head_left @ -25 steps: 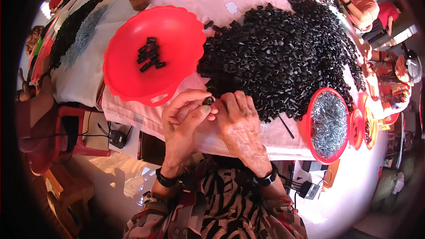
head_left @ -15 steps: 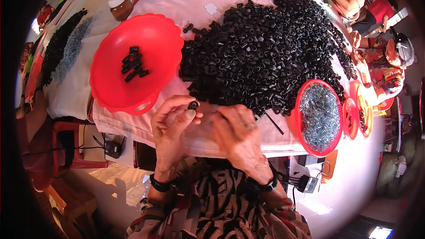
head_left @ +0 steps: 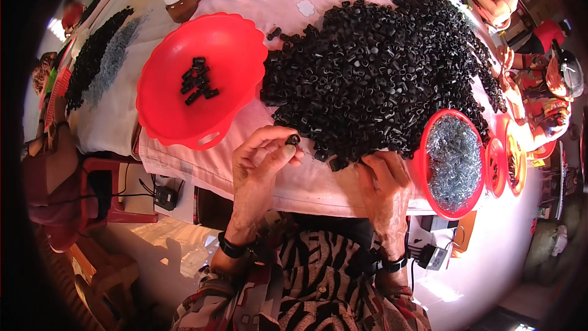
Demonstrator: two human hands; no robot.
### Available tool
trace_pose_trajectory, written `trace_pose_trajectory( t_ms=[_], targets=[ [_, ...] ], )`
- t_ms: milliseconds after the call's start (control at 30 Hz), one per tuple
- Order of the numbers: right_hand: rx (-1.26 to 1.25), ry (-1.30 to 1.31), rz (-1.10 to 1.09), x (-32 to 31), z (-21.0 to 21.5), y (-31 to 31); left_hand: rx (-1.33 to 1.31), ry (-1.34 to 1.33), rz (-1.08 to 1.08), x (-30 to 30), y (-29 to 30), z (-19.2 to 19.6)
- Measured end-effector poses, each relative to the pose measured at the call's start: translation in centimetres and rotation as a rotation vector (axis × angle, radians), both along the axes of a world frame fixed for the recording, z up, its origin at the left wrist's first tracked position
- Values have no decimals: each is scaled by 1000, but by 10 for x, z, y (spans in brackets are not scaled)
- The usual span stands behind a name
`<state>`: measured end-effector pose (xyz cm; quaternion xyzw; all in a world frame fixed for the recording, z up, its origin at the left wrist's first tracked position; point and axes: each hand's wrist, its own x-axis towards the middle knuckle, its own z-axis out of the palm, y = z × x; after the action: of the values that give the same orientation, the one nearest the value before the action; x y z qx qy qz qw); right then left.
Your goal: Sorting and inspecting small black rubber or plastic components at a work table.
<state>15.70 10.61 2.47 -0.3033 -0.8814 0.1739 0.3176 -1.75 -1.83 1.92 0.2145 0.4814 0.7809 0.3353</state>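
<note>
Between thumb and fingertips, my left hand (head_left: 257,162) pinches a small black cylindrical plastic piece (head_left: 294,140), its round end facing up. My right hand (head_left: 387,187) rests at the near edge of the large heap of black pieces (head_left: 367,67), fingers bent down to the cloth. Its fingertips are hidden, so what they grip cannot be made out. To the left of the heap stands a red scalloped bowl (head_left: 162,79) with several black pieces (head_left: 197,79) lying inside.
A red basin (head_left: 422,187) full of shiny clear small parts stands right of my right hand, with smaller red (head_left: 496,171) and orange (head_left: 517,175) containers beyond. A brown jar (head_left: 179,6) with a white lid stands far left. People sit along the right side.
My right hand has moved right, away from the left, to the heap's near edge, where it covers the spot of a thin black stick. The left hand keeps its black piece.
</note>
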Motion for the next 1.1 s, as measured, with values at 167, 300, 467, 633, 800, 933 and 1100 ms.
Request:
trace_pose_trajectory(
  t_ms=[167,300,467,633,800,933,1100],
  targets=[
    [-60,-40,-40,1,3,0,-6,-13,-40,2,2,2],
    [62,-13,-1,2,1,1,-8,-62,-144,6,6,0],
    [64,-14,-11,7,-1,-1,6,-91,-234,13,10,-2],
    [-403,265,23,9,9,-9,-10,-85,-294,15,12,-4],
    [-839,681,157,-9,15,-20,-26,-101,-334,19,10,-5],
    [-883,673,218,-13,14,-22,-13,-106,-336,23,10,0],
    [-873,649,210,-14,10,-23,-8,-128,-348,22,10,-3]
  ],
)
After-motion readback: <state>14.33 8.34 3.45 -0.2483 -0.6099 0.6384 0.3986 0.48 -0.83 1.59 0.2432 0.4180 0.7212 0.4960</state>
